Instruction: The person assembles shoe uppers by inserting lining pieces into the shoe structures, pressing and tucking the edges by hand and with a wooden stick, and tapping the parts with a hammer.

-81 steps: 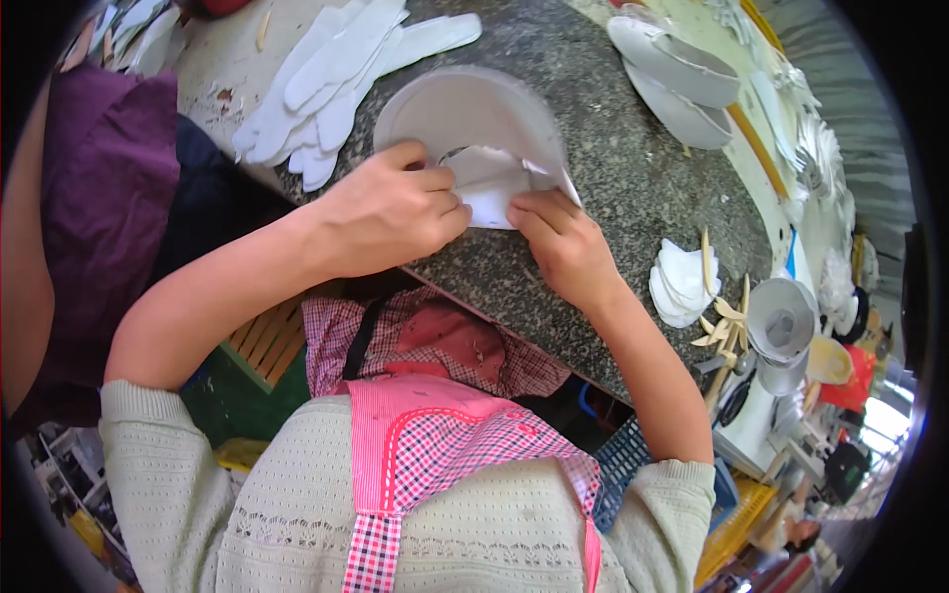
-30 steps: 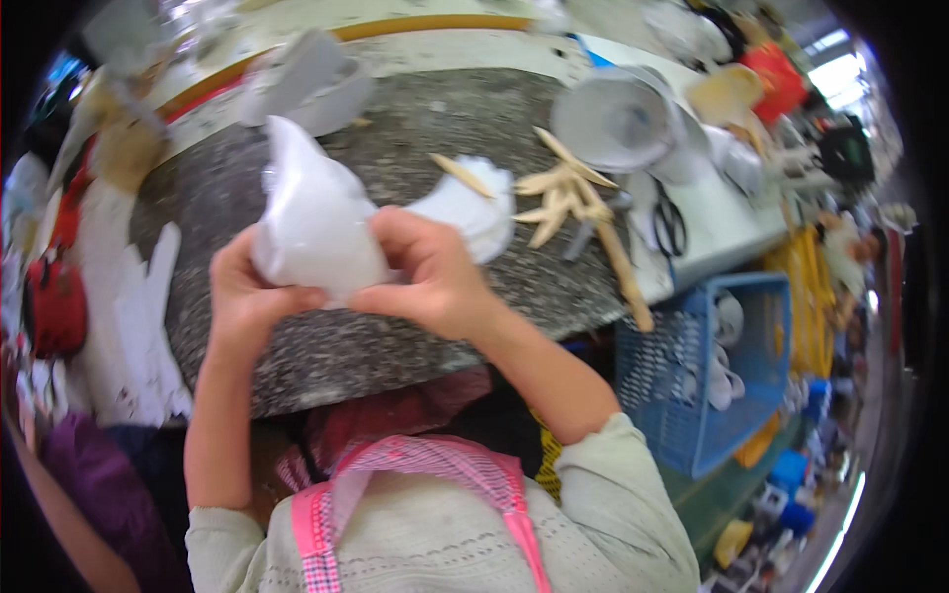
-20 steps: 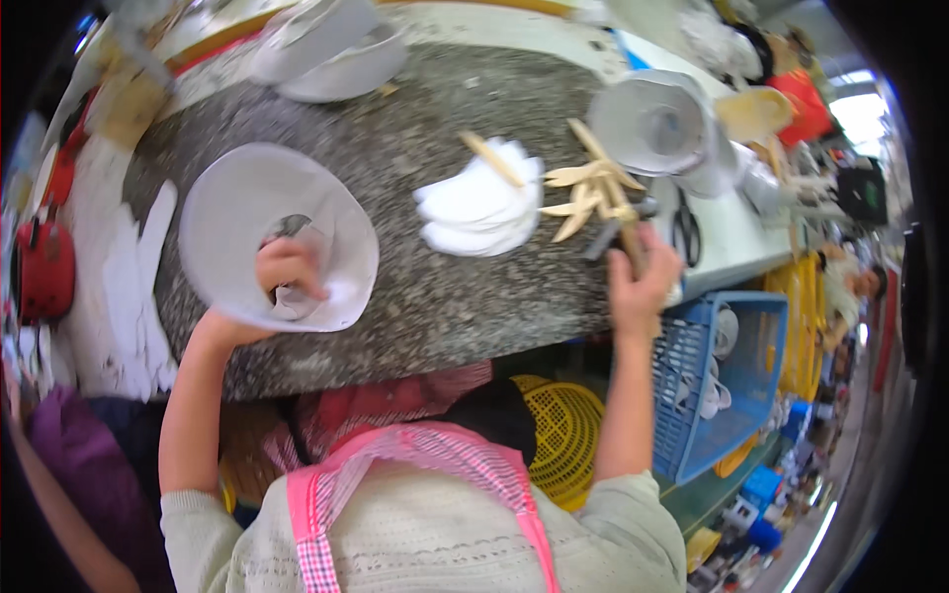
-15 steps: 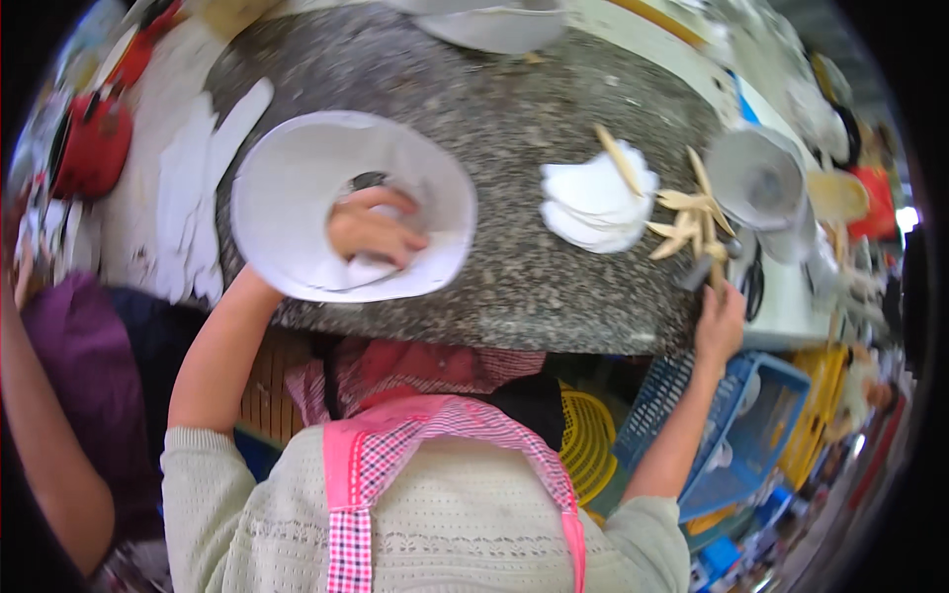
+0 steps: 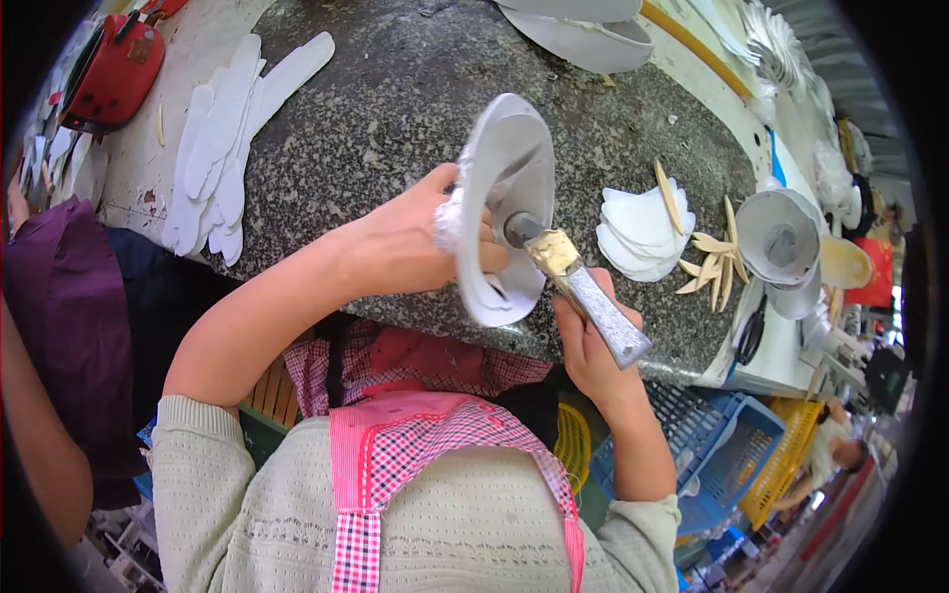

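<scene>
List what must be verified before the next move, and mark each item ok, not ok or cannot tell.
1. White flared shell held: ok; the left hand grips it, fingers showing inside its opening.
2. Hammer in hand: ok; the right hand grips it.
3. Hammer's round face turned toward the shell: ok; it points into the opening.
4. Face touching the shell's inner wall: cannot tell from this angle.
5. Left fingers well clear of the face: not ok; they appear close beside it.
6. White cutouts apart from the shell: ok; they lie on the speckled worktop, to its right.
</scene>
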`<action>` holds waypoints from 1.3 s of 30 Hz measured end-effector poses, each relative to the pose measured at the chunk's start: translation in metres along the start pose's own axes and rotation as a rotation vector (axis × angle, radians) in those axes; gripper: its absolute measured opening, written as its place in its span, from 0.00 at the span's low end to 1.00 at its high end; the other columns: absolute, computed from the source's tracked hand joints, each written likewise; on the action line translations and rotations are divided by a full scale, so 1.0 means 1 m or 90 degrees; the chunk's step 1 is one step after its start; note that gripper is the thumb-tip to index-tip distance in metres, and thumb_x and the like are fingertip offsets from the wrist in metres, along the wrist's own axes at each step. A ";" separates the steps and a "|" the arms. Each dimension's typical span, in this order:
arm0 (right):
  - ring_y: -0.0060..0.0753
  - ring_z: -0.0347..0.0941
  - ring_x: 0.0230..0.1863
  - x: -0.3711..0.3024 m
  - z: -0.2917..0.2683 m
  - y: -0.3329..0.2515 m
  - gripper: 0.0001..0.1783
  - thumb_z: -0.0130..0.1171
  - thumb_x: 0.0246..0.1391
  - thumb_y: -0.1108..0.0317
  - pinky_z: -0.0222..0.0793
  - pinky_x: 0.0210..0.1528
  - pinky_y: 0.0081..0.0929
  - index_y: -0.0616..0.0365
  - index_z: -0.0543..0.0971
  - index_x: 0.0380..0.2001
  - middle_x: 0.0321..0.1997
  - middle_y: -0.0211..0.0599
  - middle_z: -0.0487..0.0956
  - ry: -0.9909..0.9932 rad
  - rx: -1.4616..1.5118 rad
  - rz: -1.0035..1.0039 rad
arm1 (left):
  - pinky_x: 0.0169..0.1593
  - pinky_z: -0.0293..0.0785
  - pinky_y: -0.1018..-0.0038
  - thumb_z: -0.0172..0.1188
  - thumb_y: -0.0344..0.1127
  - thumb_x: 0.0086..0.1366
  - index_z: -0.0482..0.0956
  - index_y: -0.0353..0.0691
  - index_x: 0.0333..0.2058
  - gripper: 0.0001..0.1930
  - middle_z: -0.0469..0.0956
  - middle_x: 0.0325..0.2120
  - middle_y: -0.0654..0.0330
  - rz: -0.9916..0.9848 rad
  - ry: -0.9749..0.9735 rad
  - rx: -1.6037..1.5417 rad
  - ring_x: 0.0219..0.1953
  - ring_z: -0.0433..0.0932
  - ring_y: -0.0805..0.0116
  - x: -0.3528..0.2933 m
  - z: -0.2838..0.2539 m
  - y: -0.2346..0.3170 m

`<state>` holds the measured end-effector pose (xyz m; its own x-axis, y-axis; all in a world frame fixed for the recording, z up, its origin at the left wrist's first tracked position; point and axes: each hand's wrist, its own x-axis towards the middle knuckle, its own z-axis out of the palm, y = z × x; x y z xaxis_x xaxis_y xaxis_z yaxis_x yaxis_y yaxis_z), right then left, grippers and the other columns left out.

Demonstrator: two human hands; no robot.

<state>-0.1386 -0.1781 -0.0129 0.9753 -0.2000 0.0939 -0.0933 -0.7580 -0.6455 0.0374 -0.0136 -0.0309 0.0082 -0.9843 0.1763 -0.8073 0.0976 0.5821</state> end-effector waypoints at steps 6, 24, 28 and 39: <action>0.46 0.74 0.22 0.008 0.006 -0.004 0.10 0.57 0.49 0.72 0.69 0.23 0.33 0.55 0.70 0.35 0.22 0.42 0.74 -0.050 -0.055 0.067 | 0.50 0.62 0.56 0.62 0.36 0.45 0.76 0.51 0.34 0.13 0.75 0.32 0.65 -0.090 0.128 0.060 0.43 0.73 0.67 -0.019 0.018 0.004; 0.47 0.74 0.23 0.014 -0.023 -0.027 0.08 0.56 0.49 0.71 0.70 0.24 0.35 0.57 0.73 0.35 0.24 0.42 0.75 -0.073 -0.088 0.000 | 0.35 0.72 0.69 0.58 0.24 0.40 0.78 0.39 0.29 0.12 0.75 0.26 0.61 -0.003 0.186 0.038 0.33 0.73 0.61 -0.012 0.024 -0.011; 0.40 0.76 0.27 0.019 -0.003 -0.011 0.06 0.55 0.51 0.71 0.69 0.25 0.32 0.60 0.75 0.33 0.26 0.41 0.76 -0.179 -0.262 0.038 | 0.36 0.75 0.70 0.57 0.22 0.40 0.79 0.38 0.31 0.14 0.76 0.26 0.62 0.004 0.222 0.033 0.33 0.74 0.61 -0.007 0.025 -0.008; 0.53 0.75 0.24 0.044 -0.013 -0.016 0.11 0.55 0.50 0.65 0.70 0.26 0.46 0.59 0.70 0.33 0.19 0.47 0.76 -0.216 -0.180 0.124 | 0.41 0.75 0.71 0.61 0.25 0.42 0.78 0.44 0.27 0.10 0.77 0.29 0.62 -0.003 0.175 -0.027 0.36 0.76 0.61 -0.011 0.024 -0.018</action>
<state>-0.0970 -0.1829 0.0118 0.9401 -0.1772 -0.2912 -0.2860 -0.8748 -0.3910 0.0372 -0.0080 -0.0622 0.1757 -0.9084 0.3793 -0.7817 0.1054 0.6147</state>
